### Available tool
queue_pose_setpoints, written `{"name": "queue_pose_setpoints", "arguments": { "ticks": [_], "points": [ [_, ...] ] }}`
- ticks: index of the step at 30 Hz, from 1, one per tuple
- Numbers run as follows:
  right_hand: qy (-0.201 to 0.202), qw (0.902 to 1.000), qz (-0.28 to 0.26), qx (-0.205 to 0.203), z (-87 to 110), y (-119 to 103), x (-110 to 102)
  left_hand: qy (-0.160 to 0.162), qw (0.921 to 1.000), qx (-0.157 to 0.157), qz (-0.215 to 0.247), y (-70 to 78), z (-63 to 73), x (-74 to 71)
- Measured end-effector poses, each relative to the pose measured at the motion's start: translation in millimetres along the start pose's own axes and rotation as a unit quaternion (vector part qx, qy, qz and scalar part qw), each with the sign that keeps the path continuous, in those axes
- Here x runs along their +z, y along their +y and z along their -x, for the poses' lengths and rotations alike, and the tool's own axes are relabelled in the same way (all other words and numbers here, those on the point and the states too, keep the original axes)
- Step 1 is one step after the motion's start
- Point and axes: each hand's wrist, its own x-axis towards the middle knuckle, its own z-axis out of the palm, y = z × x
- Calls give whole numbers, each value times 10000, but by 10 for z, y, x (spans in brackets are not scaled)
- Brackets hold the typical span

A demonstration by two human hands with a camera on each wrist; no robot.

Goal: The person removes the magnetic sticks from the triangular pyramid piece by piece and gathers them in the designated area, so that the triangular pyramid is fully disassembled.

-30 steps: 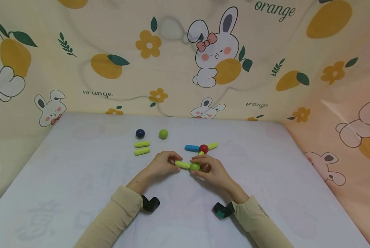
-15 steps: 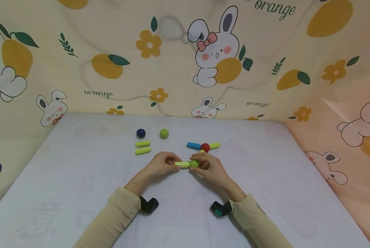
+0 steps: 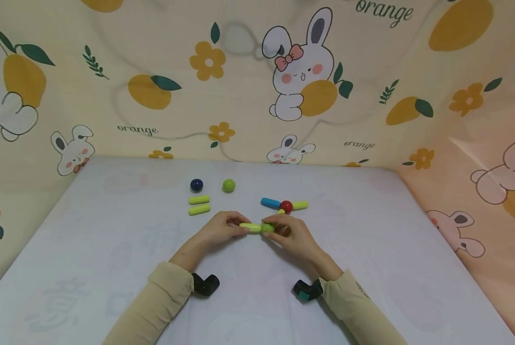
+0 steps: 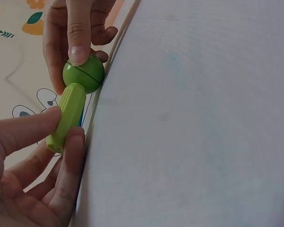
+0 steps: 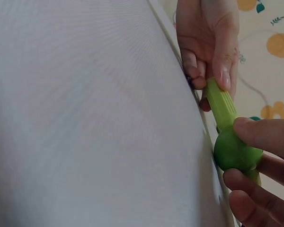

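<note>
Between thumb and fingers, my left hand (image 3: 220, 228) pinches a yellow-green ridged rod (image 4: 71, 112). The rod's other end meets a green ball (image 5: 236, 150), which my right hand (image 3: 298, 235) grips by its sides. Whether the rod is fully seated in the ball cannot be told. Another yellow-green rod (image 3: 281, 212) runs from the green ball toward a red ball (image 3: 286, 206), partly hidden by my right fingers. From the red ball a blue rod (image 3: 270, 203) points left and a further yellow-green rod (image 3: 300, 205) points right.
Left of the hands, two loose yellow-green rods (image 3: 199, 200) lie side by side on the white tabletop (image 3: 123, 239). Behind them sit a dark blue ball (image 3: 196, 185) and a second green ball (image 3: 228, 185). A bunny-print cloth (image 3: 240, 96) hangs beyond the back edge.
The held rod has swung from a slight tilt to nearly level, and it and its green ball have shifted a little left. The red-ball end has moved slightly right. Both hands keep their grips.
</note>
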Motion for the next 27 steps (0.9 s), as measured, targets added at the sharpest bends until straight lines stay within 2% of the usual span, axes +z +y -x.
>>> {"name": "queue_pose_setpoints", "arguments": {
  "ticks": [5, 14, 15, 21, 22, 27],
  "points": [
    [3, 10000, -69, 46, -5, -10, 2, -24, 9999, -19, 161, 3, 14, -3],
    [21, 9997, -173, 194, -11, -19, 12, 1, 9998, 30, 182, 5, 36, -3],
    [24, 9996, -181, 216, -9, -73, 1, 12, 9998, 32, 175, 3, 35, -2],
    [9, 9996, -110, 244, -11, -64, -1, 37, 9999, 74, 117, -24, 21, 10],
    [11, 9997, -98, 232, -15, -7, 12, 22, 9999, 73, 131, -26, 20, 11],
    [41, 9997, -74, 215, -23, -12, 21, -48, 9996, -10, 294, -27, 23, 3]
  ]
}}
